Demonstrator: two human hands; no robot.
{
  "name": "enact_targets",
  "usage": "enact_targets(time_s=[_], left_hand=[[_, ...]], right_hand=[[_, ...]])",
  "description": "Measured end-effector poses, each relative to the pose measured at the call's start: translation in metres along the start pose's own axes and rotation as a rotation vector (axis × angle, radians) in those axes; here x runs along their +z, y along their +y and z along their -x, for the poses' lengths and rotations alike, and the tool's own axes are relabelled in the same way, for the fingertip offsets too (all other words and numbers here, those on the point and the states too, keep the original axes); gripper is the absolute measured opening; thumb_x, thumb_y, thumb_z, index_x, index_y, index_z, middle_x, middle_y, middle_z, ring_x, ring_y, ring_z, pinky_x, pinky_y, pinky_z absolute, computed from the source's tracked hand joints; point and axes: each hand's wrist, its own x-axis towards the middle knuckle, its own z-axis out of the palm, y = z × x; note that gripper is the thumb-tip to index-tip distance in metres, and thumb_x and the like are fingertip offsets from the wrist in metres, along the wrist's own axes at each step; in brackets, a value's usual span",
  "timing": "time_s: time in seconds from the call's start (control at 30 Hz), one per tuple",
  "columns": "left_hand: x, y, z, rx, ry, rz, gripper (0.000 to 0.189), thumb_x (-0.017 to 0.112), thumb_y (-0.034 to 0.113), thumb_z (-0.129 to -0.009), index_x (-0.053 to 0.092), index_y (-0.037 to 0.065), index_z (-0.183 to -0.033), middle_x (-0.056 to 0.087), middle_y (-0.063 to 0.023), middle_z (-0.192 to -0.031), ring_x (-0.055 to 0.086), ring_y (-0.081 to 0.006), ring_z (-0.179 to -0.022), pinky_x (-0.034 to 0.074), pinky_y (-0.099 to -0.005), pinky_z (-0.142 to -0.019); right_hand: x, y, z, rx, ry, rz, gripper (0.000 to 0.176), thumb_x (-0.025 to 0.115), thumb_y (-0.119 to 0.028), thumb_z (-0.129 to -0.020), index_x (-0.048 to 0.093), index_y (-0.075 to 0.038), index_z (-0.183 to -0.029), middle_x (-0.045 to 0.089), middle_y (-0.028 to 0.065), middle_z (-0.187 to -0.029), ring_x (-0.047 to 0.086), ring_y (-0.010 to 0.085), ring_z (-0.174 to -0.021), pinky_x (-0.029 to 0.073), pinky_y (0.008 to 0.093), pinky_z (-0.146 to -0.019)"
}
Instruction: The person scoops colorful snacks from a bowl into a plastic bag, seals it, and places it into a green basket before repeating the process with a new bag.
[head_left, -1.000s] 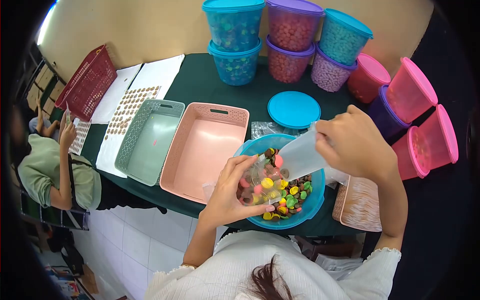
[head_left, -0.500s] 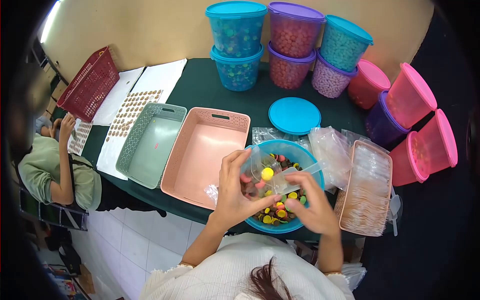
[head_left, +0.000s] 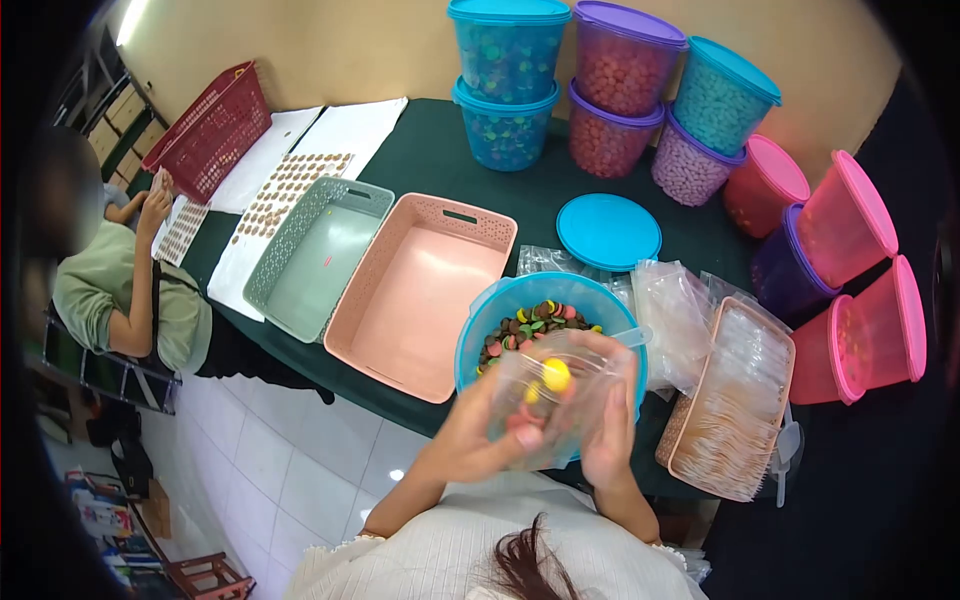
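1. Clear plastic bag, thin and crinkled, is held up close to the chest, over the near rim of the blue bowl. A yellow disc and a few pinkish ones show through it.
2. On the bag's left side and underside the left hand has its grip closed on the plastic. The right hand has its grip closed on the right side.
3. Just beyond, the bowl holds brown, green, yellow and pink candy discs.
4. To its left, a pink tray and a green tray sit side by side on the dark green surface, smooth floors showing.
5. Beyond the bowl a blue lid lies flat. To the right, loose bags lie beside a shallow tray of empty bags.
6. At the far edge, stacked tubs hold coloured sweets, and pink tubs sit tilted at the right.
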Motion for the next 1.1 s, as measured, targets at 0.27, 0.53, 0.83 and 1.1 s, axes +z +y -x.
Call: enact_targets(time_s=[0.27, 0.53, 0.83, 1.1], left_hand=[[0.017, -0.006, 0.015, -0.085, 0.318, -0.074, 0.041, 0.049, 0.026, -0.085, 0.047, -0.005, -0.111, 0.053, -0.0111, -0.097, 0.053, -0.0137, -0.083, 0.045, -0.0213, -0.059], [0.019, -0.006, 0.035, 0.133, 0.574, -0.126, 0.016, 0.05, 0.007, -0.08, 0.06, -0.004, -0.086, 0.06, -0.0064, -0.075, 0.052, -0.0096, -0.062, 0.042, -0.0231, -0.055], [-0.019, 0.016, 0.103, 0.337, 0.756, -0.353, 0.008, 0.054, 0.004, -0.072, 0.06, -0.002, -0.073, 0.056, -0.0094, -0.068, 0.051, -0.0137, -0.06, 0.039, -0.0245, -0.052], [-0.054, 0.051, 0.193, 0.22, 0.909, -0.138, 0.006, 0.064, 0.003, -0.071, 0.062, 0.0, -0.075, 0.057, -0.0086, -0.075, 0.053, -0.0125, -0.067, 0.041, -0.023, -0.057]], right_hand=[[-0.018, -0.018, 0.007, 0.264, -0.276, 0.287, 0.044, 0.04, -0.029, -0.09, 0.035, 0.0, -0.123, 0.05, 0.0116, -0.101, 0.052, 0.0157, -0.088, 0.048, 0.0248, -0.067], [-0.003, 0.002, 0.014, -0.002, -0.246, 0.399, 0.02, 0.045, -0.011, -0.086, 0.058, 0.003, -0.093, 0.054, 0.008, -0.07, 0.052, 0.0132, -0.062, 0.042, 0.0249, -0.057], [0.066, 0.019, 0.043, 0.144, -0.43, 0.066, 0.014, 0.047, -0.01, -0.085, 0.057, 0.0, -0.08, 0.054, 0.0045, -0.069, 0.049, 0.0083, -0.058, 0.039, 0.022, -0.053], [0.152, 0.051, 0.086, 0.049, -0.677, 0.045, 0.005, 0.062, -0.001, -0.074, 0.06, -0.001, -0.079, 0.057, 0.0077, -0.075, 0.053, 0.0119, -0.066, 0.042, 0.0234, -0.059]])
